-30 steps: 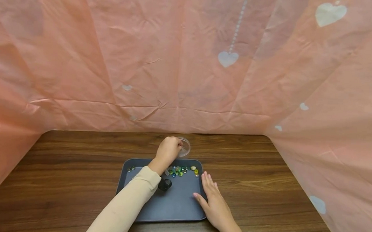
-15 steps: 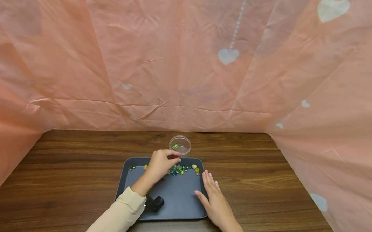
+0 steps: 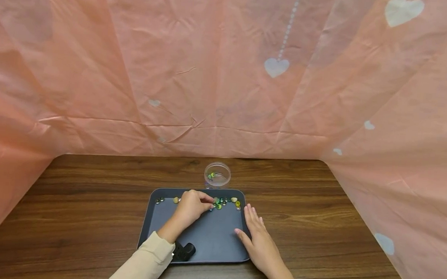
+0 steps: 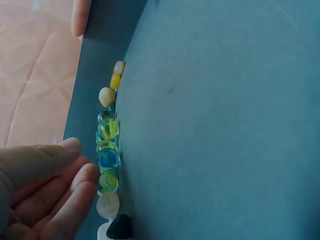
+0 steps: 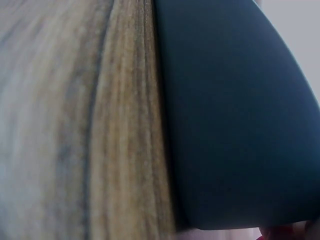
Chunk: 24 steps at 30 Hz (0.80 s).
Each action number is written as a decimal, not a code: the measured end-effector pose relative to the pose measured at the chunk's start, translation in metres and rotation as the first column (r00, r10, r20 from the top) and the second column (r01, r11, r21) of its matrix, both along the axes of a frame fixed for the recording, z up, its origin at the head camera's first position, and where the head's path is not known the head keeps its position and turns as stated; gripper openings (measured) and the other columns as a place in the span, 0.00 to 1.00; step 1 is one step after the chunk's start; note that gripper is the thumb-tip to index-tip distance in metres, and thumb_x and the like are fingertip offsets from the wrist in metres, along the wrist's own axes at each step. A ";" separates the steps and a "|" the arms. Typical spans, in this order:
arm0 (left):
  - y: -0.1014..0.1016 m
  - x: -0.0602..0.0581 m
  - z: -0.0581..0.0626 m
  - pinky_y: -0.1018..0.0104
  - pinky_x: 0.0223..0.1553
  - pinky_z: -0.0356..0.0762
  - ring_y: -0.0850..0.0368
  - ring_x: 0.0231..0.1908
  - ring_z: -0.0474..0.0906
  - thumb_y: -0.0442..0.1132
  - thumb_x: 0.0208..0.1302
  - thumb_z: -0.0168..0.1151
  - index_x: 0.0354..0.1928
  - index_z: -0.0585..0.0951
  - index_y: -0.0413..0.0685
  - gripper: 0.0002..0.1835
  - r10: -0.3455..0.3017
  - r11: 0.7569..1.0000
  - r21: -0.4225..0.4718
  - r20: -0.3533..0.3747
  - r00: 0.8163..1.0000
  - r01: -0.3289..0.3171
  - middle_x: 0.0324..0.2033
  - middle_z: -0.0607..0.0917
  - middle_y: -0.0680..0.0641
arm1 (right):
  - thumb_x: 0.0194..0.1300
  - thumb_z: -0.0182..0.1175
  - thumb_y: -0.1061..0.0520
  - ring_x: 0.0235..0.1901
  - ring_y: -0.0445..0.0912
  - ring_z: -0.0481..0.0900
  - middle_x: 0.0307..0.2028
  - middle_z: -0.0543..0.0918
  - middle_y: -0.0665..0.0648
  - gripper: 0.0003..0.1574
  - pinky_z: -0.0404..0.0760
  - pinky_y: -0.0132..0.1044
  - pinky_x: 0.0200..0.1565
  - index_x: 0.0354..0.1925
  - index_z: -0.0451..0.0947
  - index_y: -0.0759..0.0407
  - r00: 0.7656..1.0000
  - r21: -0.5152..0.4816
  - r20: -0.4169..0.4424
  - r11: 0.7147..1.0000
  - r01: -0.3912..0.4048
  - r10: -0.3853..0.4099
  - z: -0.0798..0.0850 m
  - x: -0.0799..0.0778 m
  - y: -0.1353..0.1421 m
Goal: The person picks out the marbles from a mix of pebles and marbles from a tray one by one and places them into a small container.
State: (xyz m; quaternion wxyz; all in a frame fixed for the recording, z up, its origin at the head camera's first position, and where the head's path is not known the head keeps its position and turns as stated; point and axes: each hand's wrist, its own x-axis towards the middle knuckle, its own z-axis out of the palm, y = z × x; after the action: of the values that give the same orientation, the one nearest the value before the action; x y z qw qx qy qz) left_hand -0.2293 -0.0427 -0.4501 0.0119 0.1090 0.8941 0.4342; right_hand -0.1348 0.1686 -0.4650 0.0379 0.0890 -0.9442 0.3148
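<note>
My left hand [image 3: 190, 206] hovers over the back part of a dark grey tray [image 3: 210, 244]. Its thumb and fingers are loosely bent beside a row of glass marbles [image 4: 108, 159] and small pebbles [image 4: 107, 97]; nothing shows between them. Green, blue and yellow colours show in the row, and the hand hides part of it in the head view. My right hand [image 3: 260, 242] rests along the tray's right rim with its fingers straight. Behind the tray stands a clear round dish [image 3: 217, 174] with a few green marbles inside.
More marbles [image 3: 159, 200] lie in the tray's back left corner, with a tan pebble [image 3: 176, 200] nearby. A black wrist camera [image 3: 184, 252] hangs over the tray under the left wrist. The wooden table [image 3: 310, 211] ends at a pink curtain [image 3: 227, 72].
My left hand has drawn back from the clear dish toward me and come down by the marbles in the tray. The dish's green marbles are uncovered now. My right hand stays put.
</note>
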 end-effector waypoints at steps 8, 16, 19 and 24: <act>-0.001 0.002 -0.001 0.68 0.32 0.79 0.57 0.35 0.85 0.34 0.56 0.73 0.33 0.91 0.45 0.03 -0.008 0.997 -0.071 0.035 0.999 0.011 0.34 0.91 0.47 | 0.72 0.57 0.46 0.76 0.59 0.53 0.76 0.56 0.64 0.44 0.51 0.59 0.74 0.75 0.55 0.65 1.000 -0.001 -0.006 1.000 0.000 0.000 0.000 0.000 0.000; 0.000 0.000 -0.003 0.67 0.32 0.80 0.58 0.34 0.84 0.34 0.56 0.73 0.34 0.91 0.45 0.03 -0.031 0.995 -0.096 0.028 0.999 0.033 0.33 0.91 0.47 | 0.71 0.57 0.47 0.76 0.59 0.53 0.76 0.56 0.65 0.45 0.51 0.59 0.74 0.75 0.54 0.65 1.000 -0.008 -0.003 1.000 0.003 -0.003 0.002 -0.001 0.002; 0.001 -0.001 -0.003 0.67 0.32 0.80 0.57 0.34 0.84 0.34 0.56 0.73 0.33 0.91 0.45 0.03 -0.032 0.994 -0.104 0.018 0.999 0.034 0.34 0.91 0.47 | 0.72 0.57 0.46 0.76 0.59 0.52 0.76 0.56 0.65 0.45 0.51 0.59 0.74 0.76 0.54 0.65 1.000 -0.007 -0.001 1.000 0.004 -0.004 0.002 -0.002 0.002; 0.000 -0.005 -0.007 0.67 0.33 0.80 0.57 0.35 0.85 0.34 0.55 0.74 0.32 0.91 0.46 0.02 -0.022 0.999 -0.049 0.025 0.999 0.024 0.33 0.91 0.47 | 0.72 0.56 0.44 0.76 0.59 0.52 0.76 0.56 0.64 0.45 0.50 0.58 0.74 0.76 0.54 0.64 1.000 -0.005 0.004 1.000 0.007 -0.007 0.002 -0.002 0.003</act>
State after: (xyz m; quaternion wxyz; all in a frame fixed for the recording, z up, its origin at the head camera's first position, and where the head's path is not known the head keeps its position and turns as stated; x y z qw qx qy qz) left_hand -0.2340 -0.0431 -0.4568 0.0305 0.1135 0.9030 0.4133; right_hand -0.1370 0.1716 -0.4632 0.0375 0.0852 -0.9438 0.3173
